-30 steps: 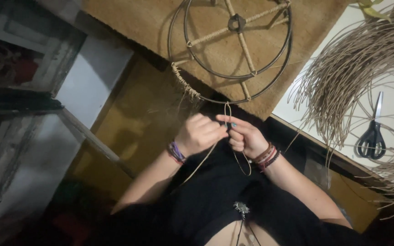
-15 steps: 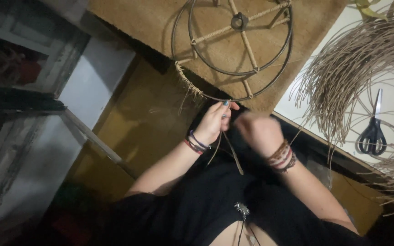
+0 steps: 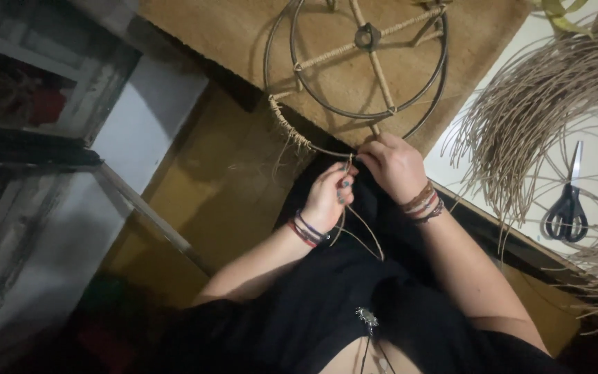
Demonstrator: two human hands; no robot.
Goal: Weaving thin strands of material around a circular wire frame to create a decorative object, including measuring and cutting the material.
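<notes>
Left hand [image 3: 328, 197] fingers pinched, right hand [image 3: 394, 166] curled, wrists close

A home craft corner: a bundle of cane strands [image 3: 534, 104] and scissors [image 3: 567, 208] lie beside a half-wrapped wire frame [image 3: 354, 76].

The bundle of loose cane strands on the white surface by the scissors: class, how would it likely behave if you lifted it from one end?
The cane strands would probably flop and fan out, since they already lie in loose, splayed curves. They look thin, so likely light. Stray ends near the scissors might snag and drag them along.
</notes>
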